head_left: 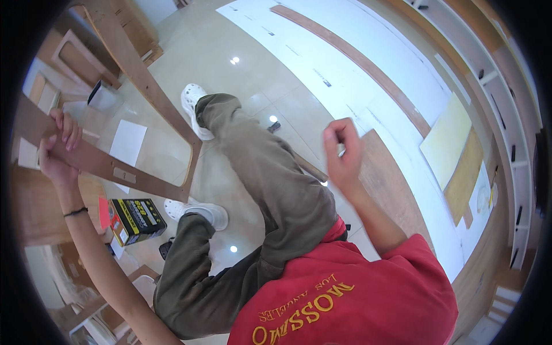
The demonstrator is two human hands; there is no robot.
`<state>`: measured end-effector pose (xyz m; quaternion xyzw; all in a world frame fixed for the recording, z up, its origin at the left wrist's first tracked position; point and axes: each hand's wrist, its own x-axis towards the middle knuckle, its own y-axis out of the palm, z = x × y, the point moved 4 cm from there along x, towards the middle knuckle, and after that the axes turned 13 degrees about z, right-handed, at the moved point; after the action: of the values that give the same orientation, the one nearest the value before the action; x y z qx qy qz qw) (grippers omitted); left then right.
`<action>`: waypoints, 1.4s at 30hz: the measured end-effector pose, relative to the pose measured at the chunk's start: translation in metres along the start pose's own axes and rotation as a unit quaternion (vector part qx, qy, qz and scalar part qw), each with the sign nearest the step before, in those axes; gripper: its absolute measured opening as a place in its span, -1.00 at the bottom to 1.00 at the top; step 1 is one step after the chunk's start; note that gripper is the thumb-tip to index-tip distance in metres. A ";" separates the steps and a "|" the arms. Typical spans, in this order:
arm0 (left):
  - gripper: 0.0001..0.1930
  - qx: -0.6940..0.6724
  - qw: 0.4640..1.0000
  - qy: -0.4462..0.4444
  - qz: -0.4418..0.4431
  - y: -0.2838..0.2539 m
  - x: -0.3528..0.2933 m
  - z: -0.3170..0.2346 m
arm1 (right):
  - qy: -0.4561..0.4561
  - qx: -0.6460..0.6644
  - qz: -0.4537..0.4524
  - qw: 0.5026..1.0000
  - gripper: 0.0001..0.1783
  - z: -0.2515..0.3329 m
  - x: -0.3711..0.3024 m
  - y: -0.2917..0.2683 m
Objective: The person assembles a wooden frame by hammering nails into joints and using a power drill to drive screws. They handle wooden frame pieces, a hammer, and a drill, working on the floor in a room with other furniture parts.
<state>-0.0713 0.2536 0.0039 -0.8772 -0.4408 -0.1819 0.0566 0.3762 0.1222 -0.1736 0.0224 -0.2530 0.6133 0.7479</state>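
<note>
My left hand point(61, 140) is closed round one arm of a flat brown wooden frame point(150, 92), thumb on one side and fingers over the edge. The frame is tilted, with its rounded corner low beside my white clogs point(194, 103). My right hand point(343, 155) is raised in front of my body, its fingers curled in. A small white spot shows inside the curl, but what it is I cannot make out. Below that hand is a brown board point(391, 178), lying at the edge of a large white sheet point(322, 75).
A black and yellow box point(138, 220) stands on the tiled floor point(241, 75) left of my feet. A wooden handle point(310, 167) pokes out by my leg. On the white sheet lie a long brown strip point(351, 57) and a pale panel point(447, 138). White shelving point(506, 115) curves along the right.
</note>
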 end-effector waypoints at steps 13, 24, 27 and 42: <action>-0.79 0.047 0.990 0.012 -0.133 0.005 -0.019 0.010 | 0.169 -0.467 0.279 0.822 -0.30 -0.248 -0.149 0.068; -0.66 0.026 0.983 0.068 -0.170 0.008 -0.001 -0.014 | 0.182 -0.346 0.411 0.823 -0.51 -0.305 -0.068 0.130; -0.59 0.095 0.966 0.084 -0.225 0.005 0.007 -0.015 | 0.207 -0.224 0.363 0.880 -0.54 -0.306 -0.060 0.127; -0.68 0.212 0.888 0.265 -0.309 0.041 0.089 0.079 | 0.001 0.139 0.062 0.988 -0.44 0.043 0.033 0.029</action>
<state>0.0306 0.3159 -0.0340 -0.5827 -0.6865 -0.3183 0.2964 0.3382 0.1447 -0.1309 0.1104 -0.1657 0.6874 0.6984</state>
